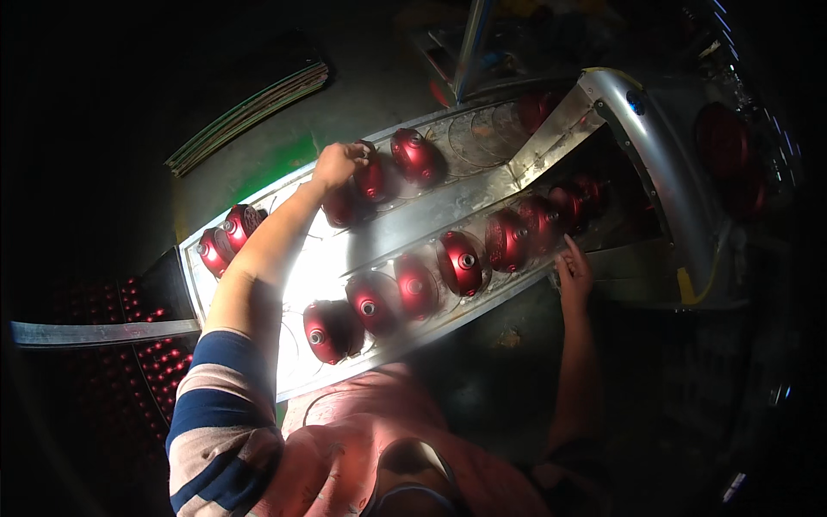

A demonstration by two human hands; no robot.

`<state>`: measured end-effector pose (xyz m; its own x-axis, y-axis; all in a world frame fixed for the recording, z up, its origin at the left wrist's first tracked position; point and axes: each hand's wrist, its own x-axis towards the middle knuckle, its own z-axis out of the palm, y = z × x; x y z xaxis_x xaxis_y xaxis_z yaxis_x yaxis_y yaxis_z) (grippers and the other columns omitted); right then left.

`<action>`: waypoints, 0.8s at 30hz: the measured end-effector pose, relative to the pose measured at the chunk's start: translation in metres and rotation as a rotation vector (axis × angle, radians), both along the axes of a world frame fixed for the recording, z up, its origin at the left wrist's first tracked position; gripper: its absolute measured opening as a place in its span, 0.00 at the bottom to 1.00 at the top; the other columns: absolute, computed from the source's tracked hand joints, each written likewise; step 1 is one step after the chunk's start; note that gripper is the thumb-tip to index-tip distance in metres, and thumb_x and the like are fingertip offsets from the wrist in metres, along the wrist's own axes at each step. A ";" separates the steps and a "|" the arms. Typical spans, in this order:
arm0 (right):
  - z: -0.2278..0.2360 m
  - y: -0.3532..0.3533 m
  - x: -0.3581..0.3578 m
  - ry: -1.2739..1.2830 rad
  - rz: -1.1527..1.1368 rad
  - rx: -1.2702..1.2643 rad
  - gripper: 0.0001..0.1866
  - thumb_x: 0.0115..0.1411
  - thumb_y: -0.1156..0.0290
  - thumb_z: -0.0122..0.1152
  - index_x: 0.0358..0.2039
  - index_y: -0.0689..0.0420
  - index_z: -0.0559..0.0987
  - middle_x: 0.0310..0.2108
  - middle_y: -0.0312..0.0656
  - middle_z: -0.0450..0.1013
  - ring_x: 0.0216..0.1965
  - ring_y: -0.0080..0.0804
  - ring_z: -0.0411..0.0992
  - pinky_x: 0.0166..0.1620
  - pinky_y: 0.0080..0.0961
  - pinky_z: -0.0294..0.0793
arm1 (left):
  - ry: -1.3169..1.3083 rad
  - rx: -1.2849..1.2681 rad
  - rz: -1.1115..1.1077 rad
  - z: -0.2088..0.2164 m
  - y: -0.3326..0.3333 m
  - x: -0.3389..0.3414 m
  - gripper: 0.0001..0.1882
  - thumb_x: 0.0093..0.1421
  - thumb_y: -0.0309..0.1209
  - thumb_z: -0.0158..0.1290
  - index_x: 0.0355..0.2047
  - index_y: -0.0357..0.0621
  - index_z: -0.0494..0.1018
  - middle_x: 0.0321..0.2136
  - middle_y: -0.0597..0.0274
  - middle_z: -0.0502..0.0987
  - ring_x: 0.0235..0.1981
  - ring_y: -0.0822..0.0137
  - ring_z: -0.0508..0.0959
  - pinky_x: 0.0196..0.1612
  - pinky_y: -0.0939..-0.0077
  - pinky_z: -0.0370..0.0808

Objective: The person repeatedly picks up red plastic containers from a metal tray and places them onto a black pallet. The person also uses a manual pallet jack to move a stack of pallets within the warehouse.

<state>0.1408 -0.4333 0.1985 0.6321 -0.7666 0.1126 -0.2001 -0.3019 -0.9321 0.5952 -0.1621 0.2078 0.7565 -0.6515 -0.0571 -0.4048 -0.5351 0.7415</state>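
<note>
Shiny dark-red round pieces, each with a small pale neck, sit in two rows on a long metal bed (413, 226). My left hand (342, 164) reaches across to the far row. Its fingers are closed at the top of one red round piece (370, 179), which still rests among the others. Beside that piece is another red round piece (416, 155). My right hand (575, 269) is at the near edge of the bed, close to a red round piece (539, 217) in the near row. Its fingers are stretched out and hold nothing.
A silver metal hood (646, 146) arches over the right end of the bed. A stack of thin sheets (250, 116) lies beyond at the far left. At left, many small red pieces (164, 362) fill a dark area beside a metal strip (103, 333). Bright light glares off the bed's left part.
</note>
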 end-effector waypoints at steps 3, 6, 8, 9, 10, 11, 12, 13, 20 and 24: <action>0.011 0.036 -0.056 0.142 -0.070 0.003 0.26 0.58 0.77 0.59 0.59 0.56 0.72 0.32 0.36 0.72 0.31 0.20 0.70 0.37 0.20 0.72 | 0.087 -0.067 0.054 -0.001 0.030 0.007 0.21 0.55 0.32 0.60 0.50 0.43 0.77 0.38 0.55 0.83 0.39 0.71 0.81 0.44 0.76 0.74; 0.017 0.062 -0.091 0.208 -0.095 -0.069 0.26 0.58 0.73 0.58 0.59 0.58 0.72 0.31 0.37 0.72 0.28 0.23 0.70 0.35 0.23 0.73 | 0.024 -0.175 0.170 0.001 0.065 0.019 0.21 0.57 0.33 0.59 0.51 0.42 0.77 0.28 0.60 0.80 0.28 0.76 0.76 0.35 0.77 0.73; 0.015 0.078 -0.102 0.231 -0.118 -0.126 0.26 0.58 0.71 0.58 0.58 0.58 0.72 0.31 0.37 0.72 0.27 0.24 0.70 0.34 0.25 0.73 | 0.042 -0.325 0.145 -0.004 0.082 0.025 0.18 0.62 0.33 0.56 0.51 0.39 0.77 0.18 0.75 0.67 0.17 0.83 0.61 0.20 0.84 0.58; 0.015 0.083 -0.104 0.252 -0.080 -0.119 0.26 0.58 0.71 0.58 0.58 0.58 0.72 0.30 0.37 0.73 0.26 0.25 0.70 0.33 0.25 0.73 | -0.004 -0.256 0.168 -0.006 0.088 0.028 0.17 0.63 0.33 0.55 0.51 0.39 0.76 0.17 0.75 0.67 0.16 0.83 0.61 0.19 0.85 0.58; 0.012 0.096 -0.105 0.246 -0.073 -0.132 0.26 0.57 0.71 0.58 0.58 0.59 0.72 0.30 0.38 0.73 0.26 0.25 0.69 0.33 0.25 0.73 | 0.026 -0.222 0.223 -0.006 0.095 0.032 0.16 0.64 0.33 0.54 0.50 0.39 0.77 0.18 0.75 0.67 0.16 0.83 0.61 0.19 0.85 0.58; 0.013 0.103 -0.104 0.283 -0.046 -0.120 0.26 0.57 0.71 0.58 0.58 0.59 0.73 0.30 0.38 0.73 0.26 0.25 0.69 0.32 0.25 0.73 | 0.138 -0.302 0.272 -0.005 0.100 0.032 0.16 0.64 0.33 0.53 0.49 0.40 0.78 0.18 0.75 0.67 0.15 0.82 0.62 0.19 0.85 0.58; 0.013 0.115 -0.101 0.236 -0.043 -0.148 0.25 0.58 0.73 0.56 0.57 0.61 0.72 0.29 0.37 0.72 0.26 0.24 0.68 0.33 0.24 0.72 | 0.164 -0.345 0.295 0.000 0.106 0.032 0.15 0.64 0.33 0.53 0.48 0.42 0.79 0.20 0.74 0.72 0.18 0.82 0.66 0.22 0.85 0.63; 0.015 0.126 -0.097 0.226 -0.020 -0.148 0.24 0.58 0.75 0.54 0.57 0.64 0.72 0.29 0.37 0.71 0.26 0.22 0.67 0.34 0.23 0.71 | 0.071 -0.410 0.237 0.006 0.112 0.027 0.15 0.64 0.33 0.53 0.48 0.43 0.79 0.23 0.72 0.74 0.21 0.80 0.68 0.26 0.84 0.66; 0.042 0.277 -0.027 -0.259 0.278 -0.148 0.21 0.56 0.83 0.55 0.52 0.69 0.75 0.27 0.41 0.69 0.23 0.23 0.67 0.27 0.17 0.67 | -0.229 -0.670 0.047 0.068 0.276 -0.144 0.13 0.61 0.27 0.55 0.47 0.40 0.78 0.32 0.61 0.81 0.34 0.70 0.79 0.41 0.79 0.74; 0.040 0.427 0.015 -0.327 0.582 -0.144 0.22 0.58 0.77 0.58 0.54 0.68 0.74 0.28 0.37 0.68 0.25 0.20 0.66 0.27 0.16 0.67 | 0.387 -0.772 0.127 0.032 0.480 -0.284 0.10 0.61 0.26 0.56 0.42 0.39 0.80 0.29 0.63 0.81 0.29 0.76 0.78 0.34 0.80 0.74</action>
<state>0.1563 -0.0059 0.2383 0.8531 -0.2755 0.4431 0.3171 -0.4007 -0.8596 0.3109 0.3178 0.2401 0.8448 -0.5261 0.0974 -0.0206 0.1499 0.9885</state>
